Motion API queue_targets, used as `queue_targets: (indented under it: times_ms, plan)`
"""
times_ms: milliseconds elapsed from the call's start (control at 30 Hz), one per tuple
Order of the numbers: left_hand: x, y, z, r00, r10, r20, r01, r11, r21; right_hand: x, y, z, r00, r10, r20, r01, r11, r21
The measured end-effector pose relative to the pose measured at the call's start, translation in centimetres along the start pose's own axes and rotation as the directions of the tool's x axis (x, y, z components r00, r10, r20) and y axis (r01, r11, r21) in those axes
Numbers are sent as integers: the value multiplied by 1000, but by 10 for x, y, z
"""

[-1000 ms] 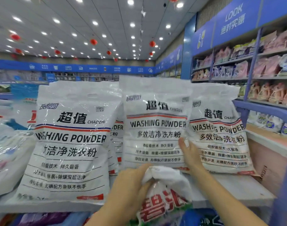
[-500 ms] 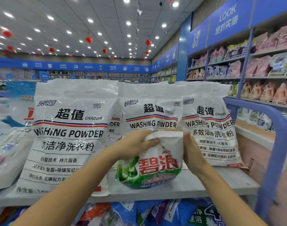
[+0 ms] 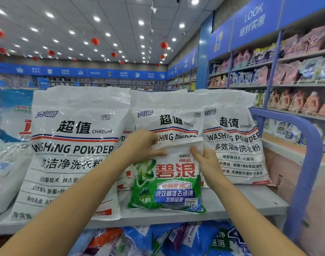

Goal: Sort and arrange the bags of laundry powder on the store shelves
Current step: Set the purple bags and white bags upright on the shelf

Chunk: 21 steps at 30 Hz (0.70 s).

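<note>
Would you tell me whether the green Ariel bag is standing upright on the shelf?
Upright: the green Ariel bag has its bottom on the shelf, steadied by the left hand and right hand.

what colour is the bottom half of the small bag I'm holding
Green with a blue band, on the small Ariel laundry powder bag, head view.

Both hands, left [image 3: 141, 145] and right [image 3: 207, 159], gripping top of green bag [image 3: 169, 183], upright on shelf [image 3: 250, 198] against white bags [image 3: 73, 148].
</note>
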State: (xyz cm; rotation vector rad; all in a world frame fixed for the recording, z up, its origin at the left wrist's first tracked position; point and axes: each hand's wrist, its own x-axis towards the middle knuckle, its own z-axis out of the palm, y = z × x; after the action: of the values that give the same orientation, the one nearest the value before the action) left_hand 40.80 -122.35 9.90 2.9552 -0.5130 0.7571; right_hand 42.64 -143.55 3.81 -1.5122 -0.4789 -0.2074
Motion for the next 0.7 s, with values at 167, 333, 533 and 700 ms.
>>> queue_targets:
  times_ms: [167, 333, 533, 700]
  plan:
    - [-16, -29, -14, 992, -19, 127, 43, 981, -189, 1, 2, 3, 999, 22, -29, -21, 999, 39]
    - [-10, -21, -29, 966, 253, -51, -233, 941, 247, 9, -3, 1, 997, 3, -81, -3, 1000, 2]
    - [-22, -24, -21, 878, 428, -215, -372, 892, 257, 7, -2, -8, 999, 7, -50, -5, 999, 36]
    - [-57, -1, 18, 787, -496, -366, 23, 617, -787, 0, 2, -5, 992, 63, -108, -37, 974, 225]
